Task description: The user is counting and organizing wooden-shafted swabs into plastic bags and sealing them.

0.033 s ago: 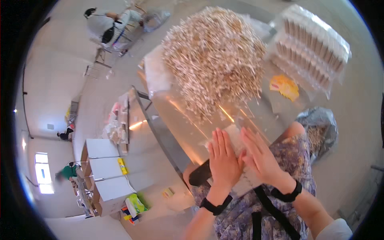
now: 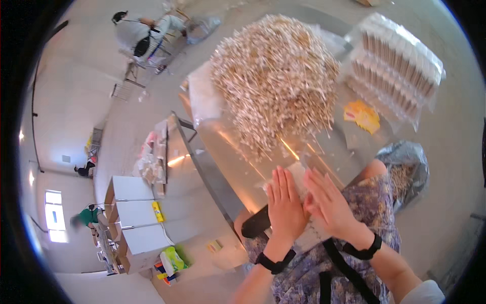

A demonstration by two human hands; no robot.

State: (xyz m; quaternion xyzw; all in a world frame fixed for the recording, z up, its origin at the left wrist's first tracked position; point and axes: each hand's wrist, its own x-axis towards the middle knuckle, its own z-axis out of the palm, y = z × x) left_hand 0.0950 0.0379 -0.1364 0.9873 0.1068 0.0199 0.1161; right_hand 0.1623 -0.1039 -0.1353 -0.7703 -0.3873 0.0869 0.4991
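My left hand (image 2: pixel 285 207) and my right hand (image 2: pixel 329 202) lie flat side by side, fingers together. They press on a white packet (image 2: pixel 299 173) at the near edge of a shiny metal table (image 2: pixel 228 152). Both wrists wear black bands. Just beyond the fingertips rises a big heap of thin wooden sticks (image 2: pixel 276 71). The packet is mostly hidden under my palms.
Clear plastic packs of bundled sticks (image 2: pixel 397 71) lie at the table's far right, with a yellow packet (image 2: pixel 362 115) beside them. A grey bag holding sticks (image 2: pixel 405 167) sits by my right knee. Open white cardboard boxes (image 2: pixel 134 215) stand on the floor to the left. A seated person (image 2: pixel 139 33) works far off.
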